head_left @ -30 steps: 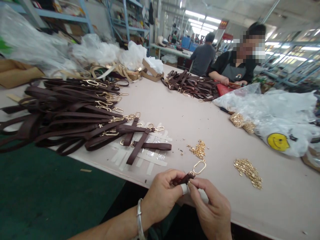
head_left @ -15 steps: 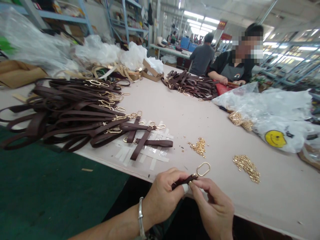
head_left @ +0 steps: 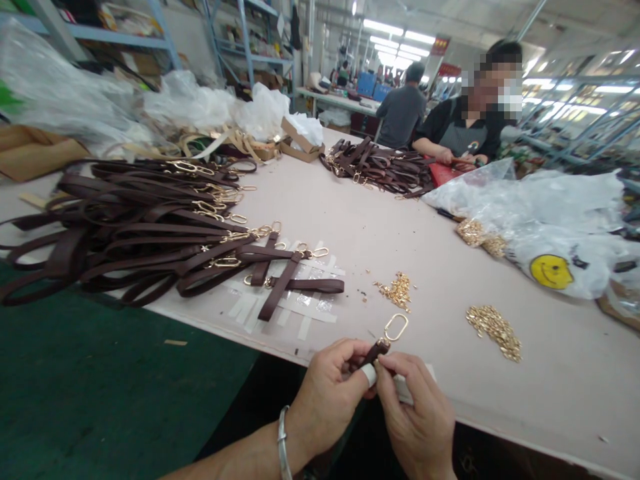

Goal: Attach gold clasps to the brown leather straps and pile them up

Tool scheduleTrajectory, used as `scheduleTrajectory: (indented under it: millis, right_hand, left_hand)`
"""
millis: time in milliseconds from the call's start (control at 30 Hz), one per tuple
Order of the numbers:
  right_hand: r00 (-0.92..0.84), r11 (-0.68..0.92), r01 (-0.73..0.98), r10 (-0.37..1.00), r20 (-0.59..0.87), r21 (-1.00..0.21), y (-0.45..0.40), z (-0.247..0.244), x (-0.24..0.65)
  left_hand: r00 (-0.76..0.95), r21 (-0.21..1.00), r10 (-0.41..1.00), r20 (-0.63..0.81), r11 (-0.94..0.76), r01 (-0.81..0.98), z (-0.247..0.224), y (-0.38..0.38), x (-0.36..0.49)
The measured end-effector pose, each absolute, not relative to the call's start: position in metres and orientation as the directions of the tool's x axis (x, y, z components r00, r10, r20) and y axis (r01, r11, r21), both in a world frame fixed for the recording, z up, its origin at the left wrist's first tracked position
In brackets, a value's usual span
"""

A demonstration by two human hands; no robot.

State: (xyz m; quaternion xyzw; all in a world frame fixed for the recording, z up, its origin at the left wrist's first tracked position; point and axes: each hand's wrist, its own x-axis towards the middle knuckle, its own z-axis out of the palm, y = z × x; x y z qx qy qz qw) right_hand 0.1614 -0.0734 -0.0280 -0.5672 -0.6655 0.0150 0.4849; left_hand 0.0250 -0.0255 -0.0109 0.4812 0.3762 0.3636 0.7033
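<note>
At the table's front edge my left hand (head_left: pixel 336 383) is closed around a dark brown leather strap (head_left: pixel 374 353). A gold oval ring (head_left: pixel 397 327) stands out from the strap's far end. My right hand (head_left: pixel 417 403) pinches thumb and forefinger together against the strap's end; anything small between those fingertips is hidden. White tape wraps my left thumb. Just beyond the ring lies a small heap of gold hardware pieces (head_left: pixel 397 291), and a second heap of gold pieces (head_left: pixel 495 331) lies further right.
A big pile of brown straps (head_left: pixel 135 227) with gold rings covers the table's left side. Another strap pile (head_left: pixel 377 167) lies at the far side, near a co-worker (head_left: pixel 465 127). Plastic bags (head_left: pixel 565 227) stand at right, a small open carton (head_left: pixel 303 143) at the back.
Both hands have shifted slightly left with the strap. The gold ring has swung up and left, pointing more away from me.
</note>
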Motion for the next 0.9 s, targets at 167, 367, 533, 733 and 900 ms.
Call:
scheduleTrajectory:
  millis: [167,367,533,733,900]
  right_hand:
    - [0.296,0.262,0.507,0.842,0.451,-0.821,-0.073,-0.034,0.157]
    - [0.412,0.236,0.287,0.845,0.342,-0.928,-0.075,-0.039,0.152]
    - [0.515,0.197,0.075,0.832,0.207,-0.978,-0.074,-0.038,0.145]
    - [0.569,0.112,-0.066,0.821,0.055,-0.992,-0.077,-0.047,0.149]
    - [0.545,0.158,-0.055,0.832,0.103,-0.986,-0.088,-0.059,0.151]
  left_hand:
    - [0.459,0.939,0.868,-0.187,0.295,-0.175,-0.011,-0.028,0.028]
    - [0.450,0.998,0.893,-0.028,0.049,-0.035,-0.008,-0.025,0.023]
    - [0.471,0.998,0.882,0.037,-0.056,0.027,-0.014,-0.025,0.019]
    - [0.528,0.995,0.848,0.051,-0.086,0.042,-0.013,-0.021,0.012]
    - [0.575,0.998,0.816,-0.063,0.053,0.034,-0.009,-0.015,0.010]
